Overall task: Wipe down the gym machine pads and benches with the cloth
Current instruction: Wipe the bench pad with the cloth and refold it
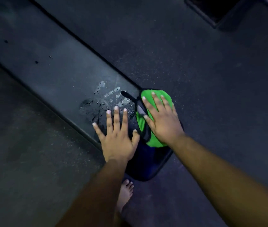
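At the bottom of the view, a bare foot (125, 192) is seen on the dark speckled floor (203, 71), with two bare forearms reaching forward above it. Just beyond, the left hand (117, 139) is laid flat and open on the near end of a long black bench (51, 63), fingers spread, holding nothing. Beside it, the right hand (161, 118) is pressed open-palmed onto a green cloth (152, 102), which is pinned to the bench's right edge rather than gripped. The cloth is edged in black and is bunched under the palm; it is judged soft, light and easily crumpled, best controlled by flat pressure from above or by gathering a fold. Ahead of the left fingers, a wet foamy patch (112, 97) is spread on the padding, which is likely slick there. Farther off, the bench runs away to the upper left, dry apart from a few dark spots.
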Tool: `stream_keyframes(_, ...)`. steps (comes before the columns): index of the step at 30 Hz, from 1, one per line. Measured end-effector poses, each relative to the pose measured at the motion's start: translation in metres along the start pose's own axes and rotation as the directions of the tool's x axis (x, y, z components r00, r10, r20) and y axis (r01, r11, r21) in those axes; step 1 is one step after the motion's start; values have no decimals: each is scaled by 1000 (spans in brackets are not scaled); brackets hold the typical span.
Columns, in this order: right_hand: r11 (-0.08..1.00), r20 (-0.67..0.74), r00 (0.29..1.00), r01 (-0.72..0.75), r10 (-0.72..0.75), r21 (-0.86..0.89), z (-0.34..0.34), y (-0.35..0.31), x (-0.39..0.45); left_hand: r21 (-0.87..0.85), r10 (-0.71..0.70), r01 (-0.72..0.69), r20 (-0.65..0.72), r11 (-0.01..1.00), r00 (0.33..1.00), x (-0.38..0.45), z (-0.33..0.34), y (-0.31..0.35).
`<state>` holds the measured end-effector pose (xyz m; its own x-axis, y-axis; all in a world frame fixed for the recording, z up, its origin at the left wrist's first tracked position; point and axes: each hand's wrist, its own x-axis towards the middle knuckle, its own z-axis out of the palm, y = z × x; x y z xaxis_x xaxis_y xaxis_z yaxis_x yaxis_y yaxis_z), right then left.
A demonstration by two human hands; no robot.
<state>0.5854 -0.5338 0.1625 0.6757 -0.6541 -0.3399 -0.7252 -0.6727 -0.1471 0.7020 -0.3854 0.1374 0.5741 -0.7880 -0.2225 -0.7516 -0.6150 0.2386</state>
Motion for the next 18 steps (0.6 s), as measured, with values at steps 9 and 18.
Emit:
stream_keyframes(9,991,20,991,134,-135,22,-9,-22,53,21,-28,28,-11,999,1000,2,3,-2)
stream_keyframes(18,909,107,905,415,-411,-20,-22,24,20,31,-107,109,-57,994,993,0,-4,3)
